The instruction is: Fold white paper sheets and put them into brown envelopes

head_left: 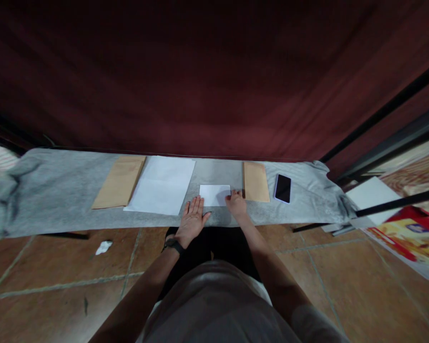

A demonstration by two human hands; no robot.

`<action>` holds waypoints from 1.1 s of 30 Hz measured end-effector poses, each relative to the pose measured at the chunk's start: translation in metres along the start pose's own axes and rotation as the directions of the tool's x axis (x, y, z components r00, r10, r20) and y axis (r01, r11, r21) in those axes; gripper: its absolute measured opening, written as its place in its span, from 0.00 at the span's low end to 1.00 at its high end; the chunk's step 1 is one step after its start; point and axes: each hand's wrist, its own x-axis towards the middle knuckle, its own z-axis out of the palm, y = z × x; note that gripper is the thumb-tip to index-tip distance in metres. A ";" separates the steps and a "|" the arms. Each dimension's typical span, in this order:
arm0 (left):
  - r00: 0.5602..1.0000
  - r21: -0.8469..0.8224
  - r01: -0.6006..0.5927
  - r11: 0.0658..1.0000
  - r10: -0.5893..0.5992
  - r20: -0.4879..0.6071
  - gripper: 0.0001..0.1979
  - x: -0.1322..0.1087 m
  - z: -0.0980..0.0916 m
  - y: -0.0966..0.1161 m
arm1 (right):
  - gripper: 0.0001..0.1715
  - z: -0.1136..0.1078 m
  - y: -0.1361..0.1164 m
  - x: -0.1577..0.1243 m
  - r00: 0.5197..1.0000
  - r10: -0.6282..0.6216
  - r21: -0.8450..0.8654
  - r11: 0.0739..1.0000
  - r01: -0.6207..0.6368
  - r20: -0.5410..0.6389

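A small white rectangle of paper (213, 195) lies on the grey cloth in front of me. My left hand (193, 218) rests flat at its lower left corner, palm down, fingers straight and thumb out to the side. At the paper's right edge, my right hand (236, 204) has its fingers curled in, with thumb and fingertips on the edge. Larger white sheets (164, 183) lie to the left, partly beside a big brown envelope (119, 183). Just right of my right hand is a smaller brown envelope (256, 182).
A phone with a dark screen (282, 188) lies at the right. Grey cloth (57, 190) covers the narrow table. A dark red curtain (214, 85) hangs behind it. Black bars (389, 107) and a red and yellow box (411, 240) are at the right; crumpled white paper (103, 247) is on the tiles.
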 end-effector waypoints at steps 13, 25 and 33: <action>1.000 -0.007 -0.005 1.000 0.005 -0.005 0.34 0.000 -0.001 0.000 | 0.09 0.013 0.015 0.008 0.998 -0.051 0.149 0.988 0.044 0.045; 0.987 -0.171 0.023 0.985 -0.049 -0.151 0.25 0.004 -0.034 -0.044 | 0.07 0.016 0.022 -0.002 0.998 -0.062 0.237 0.970 0.057 0.015; 0.692 -0.185 0.666 0.723 -0.691 -0.212 0.36 0.017 -0.082 -0.205 | 0.07 0.020 0.020 -0.007 0.999 -0.037 0.217 0.976 0.037 -0.002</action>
